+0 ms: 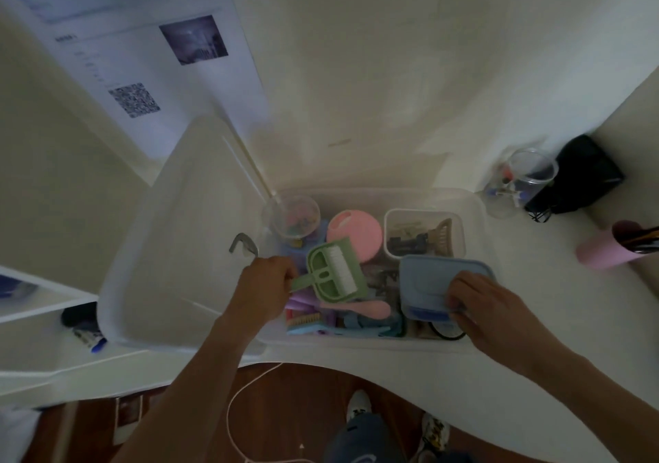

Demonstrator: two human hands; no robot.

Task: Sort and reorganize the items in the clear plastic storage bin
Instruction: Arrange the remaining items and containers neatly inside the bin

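Storage bin (476,209) sits on the white table (535,337), crowded with items. Left hand (262,284) grips the green dustpan's (335,273) handle; right hand (499,305) pinches, seemingly, the blue-lidded box's (428,284) near edge inside the bin.

A single wide-angle head view looks steeply down from above the white table (535,320), close over both hands. It faces the cream wall (356,70) beyond them; the wooden floor (303,409) shows at the bottom edge, nearer than the hands.
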